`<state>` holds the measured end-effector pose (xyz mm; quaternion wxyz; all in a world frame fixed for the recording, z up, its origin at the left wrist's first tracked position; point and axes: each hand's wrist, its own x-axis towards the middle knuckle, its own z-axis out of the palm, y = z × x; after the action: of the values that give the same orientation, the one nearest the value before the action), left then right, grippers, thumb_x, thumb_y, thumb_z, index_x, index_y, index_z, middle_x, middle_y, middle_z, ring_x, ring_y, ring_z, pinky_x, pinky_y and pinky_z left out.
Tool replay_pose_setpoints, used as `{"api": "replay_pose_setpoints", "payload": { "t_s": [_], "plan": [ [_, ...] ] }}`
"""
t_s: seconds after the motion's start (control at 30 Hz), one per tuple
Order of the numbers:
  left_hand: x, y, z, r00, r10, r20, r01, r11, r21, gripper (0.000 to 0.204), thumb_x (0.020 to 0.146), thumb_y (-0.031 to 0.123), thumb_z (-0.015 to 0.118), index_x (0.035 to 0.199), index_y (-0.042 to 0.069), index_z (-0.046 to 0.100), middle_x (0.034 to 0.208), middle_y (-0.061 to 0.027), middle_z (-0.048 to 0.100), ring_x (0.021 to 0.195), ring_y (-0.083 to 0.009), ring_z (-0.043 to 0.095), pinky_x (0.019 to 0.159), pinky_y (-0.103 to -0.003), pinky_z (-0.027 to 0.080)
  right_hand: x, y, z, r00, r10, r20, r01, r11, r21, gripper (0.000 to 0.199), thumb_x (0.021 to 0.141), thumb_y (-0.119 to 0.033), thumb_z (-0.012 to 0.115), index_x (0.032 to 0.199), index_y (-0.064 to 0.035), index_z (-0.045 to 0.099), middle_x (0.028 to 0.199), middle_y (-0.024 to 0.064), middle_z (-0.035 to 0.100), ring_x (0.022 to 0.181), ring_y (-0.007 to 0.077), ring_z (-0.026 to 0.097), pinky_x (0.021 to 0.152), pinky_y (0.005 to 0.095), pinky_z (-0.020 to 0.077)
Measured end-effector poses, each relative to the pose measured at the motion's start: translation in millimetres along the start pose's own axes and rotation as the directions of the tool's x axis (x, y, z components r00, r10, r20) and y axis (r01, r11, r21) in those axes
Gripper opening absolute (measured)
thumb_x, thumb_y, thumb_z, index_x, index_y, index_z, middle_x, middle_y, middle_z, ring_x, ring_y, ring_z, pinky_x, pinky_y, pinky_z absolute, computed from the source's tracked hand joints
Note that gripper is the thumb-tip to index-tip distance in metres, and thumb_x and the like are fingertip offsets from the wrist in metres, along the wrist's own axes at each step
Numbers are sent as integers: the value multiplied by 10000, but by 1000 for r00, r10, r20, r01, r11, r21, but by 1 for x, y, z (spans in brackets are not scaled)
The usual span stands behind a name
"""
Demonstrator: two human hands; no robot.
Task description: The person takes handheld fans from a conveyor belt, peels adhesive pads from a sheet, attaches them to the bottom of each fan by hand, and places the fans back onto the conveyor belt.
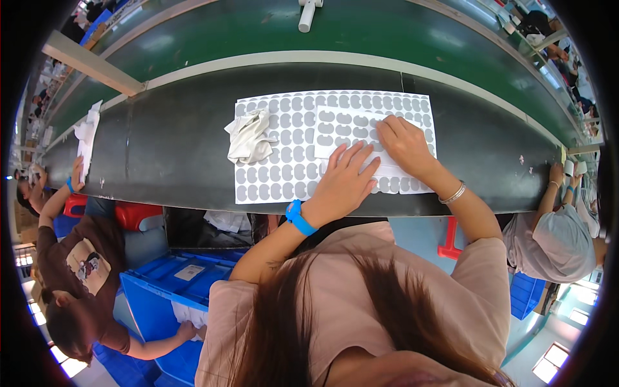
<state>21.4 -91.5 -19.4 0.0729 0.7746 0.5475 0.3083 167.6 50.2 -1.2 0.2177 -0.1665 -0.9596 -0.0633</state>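
A large white sheet of grey rounded shapes (284, 187) lies on the dark bench in front of me. On its right half rests a smaller white sheet with the same grey shapes (327, 138). My left hand (346, 179) lies on the near edge of the smaller sheet, palm down with fingers spread. Curled and pressed together, the fingers of my right hand (406, 145) are at the right part of the smaller sheet; whatever is between the fingertips is hidden. A crumpled whitish cloth or glove (250, 137) sits on the large sheet's left edge.
The dark bench (180, 135) has a pale raised rail (258, 61) along its far side, with a green belt (225, 32) beyond. At left, a co-worker (84, 271) reaches into a blue crate (138, 284). Another person (554, 238) works at far right. A red stool (449, 242) stands below the bench.
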Motion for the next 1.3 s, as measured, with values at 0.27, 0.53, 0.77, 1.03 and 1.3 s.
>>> {"api": "replay_pose_setpoints", "payload": {
  "t_s": [0.27,0.53,0.77,1.03,1.3],
  "plan": [
    [0,0,0,1000,-6,-14,5,999,-40,387,853,200,584,1210,59,536,1320,-148,434,1259,-328,367,1044,-478,252,11,11,3,795,602,73,-525,623,580,61,879,-58,553,864,-8,585,726,60,619,566,123,585,541,250,470],
    [2,0,0,1000,-25,3,25,998,-65,397,841,199,602,1208,62,539,1312,-140,440,1260,-327,368,1045,-477,253,8,21,6,717,697,1,-506,520,688,102,877,-69,592,945,5,612,787,99,675,700,141,677,618,219,507],
    [5,-1,-7,998,-56,22,58,991,-120,390,835,196,613,1199,74,548,1309,-135,440,1245,-326,375,1040,-472,260,3,28,-4,582,813,-19,-508,382,772,150,857,-62,629,989,9,620,838,83,682,785,107,655,718,218,495],
    [31,0,-31,983,-76,166,100,985,-143,304,831,209,625,1097,63,605,1177,-121,545,1051,-310,521,894,-396,408,-4,29,-11,608,778,-160,-523,543,657,140,855,-33,625,982,23,615,893,68,689,812,100,637,777,216,477],
    [85,-41,-31,955,-288,68,265,730,-630,225,891,140,588,1073,10,609,991,-99,647,873,-167,642,776,-282,502,2,26,-12,700,675,-233,-385,631,673,69,854,-4,599,907,26,631,1093,100,630,950,133,603,808,258,480]
  ]
}}
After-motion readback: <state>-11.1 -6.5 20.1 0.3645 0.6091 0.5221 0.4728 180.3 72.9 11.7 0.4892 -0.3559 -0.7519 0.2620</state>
